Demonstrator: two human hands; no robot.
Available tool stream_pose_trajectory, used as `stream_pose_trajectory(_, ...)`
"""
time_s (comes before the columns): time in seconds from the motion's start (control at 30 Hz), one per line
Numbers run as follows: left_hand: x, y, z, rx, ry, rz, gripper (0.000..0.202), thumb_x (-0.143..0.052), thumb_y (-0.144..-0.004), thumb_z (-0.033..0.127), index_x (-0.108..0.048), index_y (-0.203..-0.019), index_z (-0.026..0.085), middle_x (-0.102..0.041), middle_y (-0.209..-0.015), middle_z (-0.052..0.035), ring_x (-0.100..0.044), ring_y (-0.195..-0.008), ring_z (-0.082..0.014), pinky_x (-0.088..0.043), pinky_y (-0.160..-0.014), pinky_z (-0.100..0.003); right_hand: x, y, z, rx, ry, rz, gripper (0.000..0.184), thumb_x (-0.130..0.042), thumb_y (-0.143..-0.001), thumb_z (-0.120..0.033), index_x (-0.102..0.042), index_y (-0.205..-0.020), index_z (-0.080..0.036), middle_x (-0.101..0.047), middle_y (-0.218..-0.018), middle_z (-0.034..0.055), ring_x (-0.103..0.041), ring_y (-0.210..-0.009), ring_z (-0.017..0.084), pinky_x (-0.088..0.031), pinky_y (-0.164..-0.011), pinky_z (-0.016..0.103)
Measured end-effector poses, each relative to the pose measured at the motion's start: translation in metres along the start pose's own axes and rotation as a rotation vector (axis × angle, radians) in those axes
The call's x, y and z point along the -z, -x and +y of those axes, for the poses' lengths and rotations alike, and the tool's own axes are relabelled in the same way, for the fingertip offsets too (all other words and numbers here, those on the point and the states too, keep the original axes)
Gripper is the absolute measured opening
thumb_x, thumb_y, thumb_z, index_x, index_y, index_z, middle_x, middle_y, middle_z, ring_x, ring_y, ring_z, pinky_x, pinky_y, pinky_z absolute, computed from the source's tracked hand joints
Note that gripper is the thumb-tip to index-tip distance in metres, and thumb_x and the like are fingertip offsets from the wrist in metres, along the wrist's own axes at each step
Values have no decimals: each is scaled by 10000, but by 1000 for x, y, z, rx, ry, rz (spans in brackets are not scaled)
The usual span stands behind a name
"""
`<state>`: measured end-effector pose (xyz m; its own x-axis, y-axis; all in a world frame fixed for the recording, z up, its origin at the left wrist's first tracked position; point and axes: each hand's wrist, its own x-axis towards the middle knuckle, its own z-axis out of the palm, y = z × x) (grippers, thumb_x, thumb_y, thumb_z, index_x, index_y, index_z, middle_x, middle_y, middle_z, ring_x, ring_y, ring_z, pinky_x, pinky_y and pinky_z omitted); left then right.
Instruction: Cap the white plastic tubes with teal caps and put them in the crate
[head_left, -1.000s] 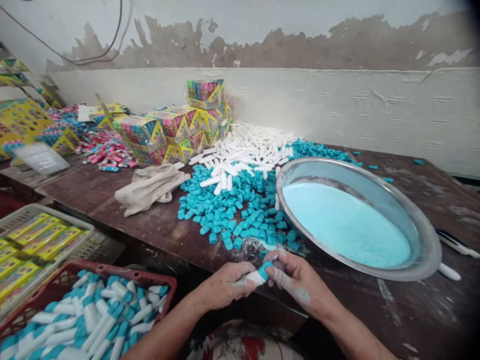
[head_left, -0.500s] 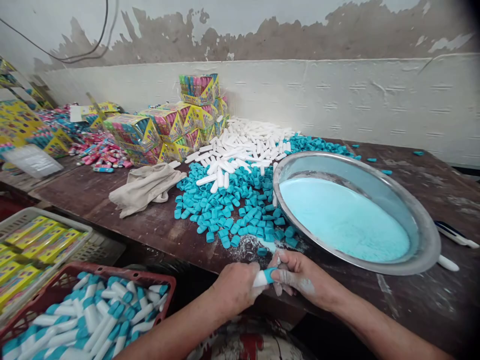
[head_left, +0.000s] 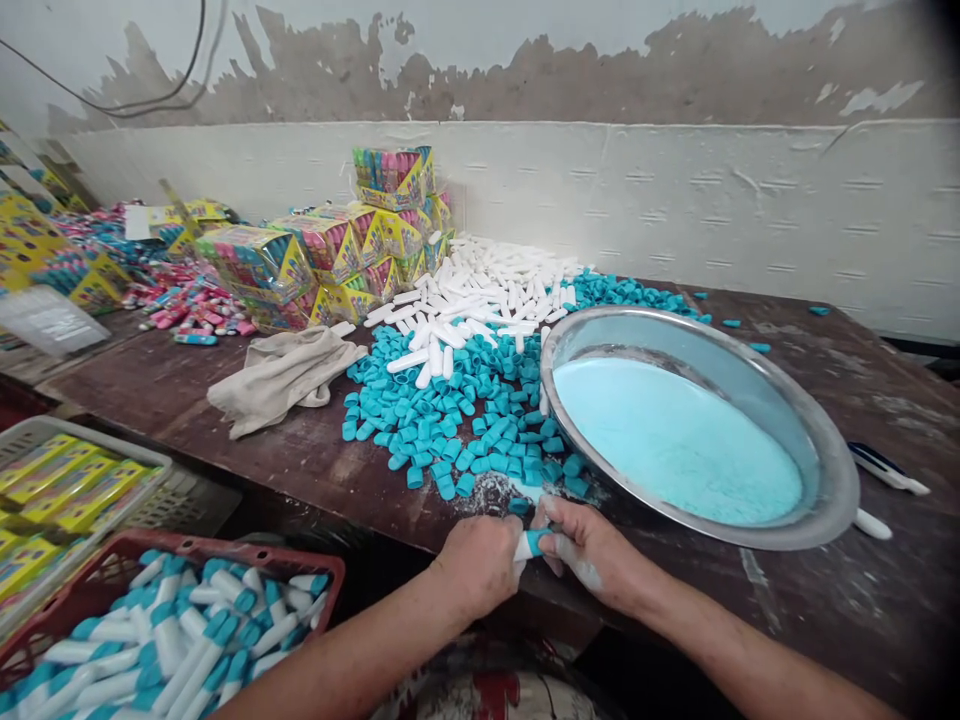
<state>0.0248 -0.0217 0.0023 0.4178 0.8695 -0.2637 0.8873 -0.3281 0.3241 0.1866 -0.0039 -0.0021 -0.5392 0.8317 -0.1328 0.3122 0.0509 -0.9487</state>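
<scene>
At the table's front edge, my left hand point(head_left: 480, 562) is closed round the white body of a small plastic tube point(head_left: 523, 547). The thumb and fingers of my right hand point(head_left: 589, 548) pinch the blue cap point(head_left: 533, 542) at the tube's right end. White powder dusts my right fingers. Just beyond my hands lies a heap of loose blue caps point(head_left: 450, 430), with a pile of white tubes point(head_left: 502, 285) behind it. A wide metal basin point(head_left: 829, 500) holding pale blue powder point(head_left: 675, 440) stands to the right of them.
A red crate point(head_left: 330, 575) of blue-capped tubes stands low at left, beside a pale basket point(head_left: 169, 470) of yellow boxes. A cloth point(head_left: 281, 375), packed display boxes point(head_left: 337, 260) and pink pieces point(head_left: 199, 305) lie on the table. A cutter knife point(head_left: 889, 465) lies right of the basin.
The view has shifted slightly to the right. My hands keep the same hold on the tube and cap, with less of the white body showing between them.
</scene>
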Motion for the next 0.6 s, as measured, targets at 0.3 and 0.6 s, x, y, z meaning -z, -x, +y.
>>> stream_pose_trajectory(0.3,16,25,-64,262,57,146,261,-502,-813,442,-554,-881,196,-684,-784,-62,-655,-764,-255,-454,-623,-288,8,-18,-15,45,847,122,214,-499,-836,-178,-559,-1039,-150,-594,-975,114,-581,-867,229,-440,-756,323)
stream_pose_trajectory(0.6,7,25,-46,177,20,114,286,-489,-821,453,-552,-928,195,-686,-812,-78,-658,-776,-262,-472,-638,-298,6,-27,-15,-7,488,74,207,-440,-870,-290,-526,-725,-168,-578,-626,26,-533,-573,147,-399,-564,244)
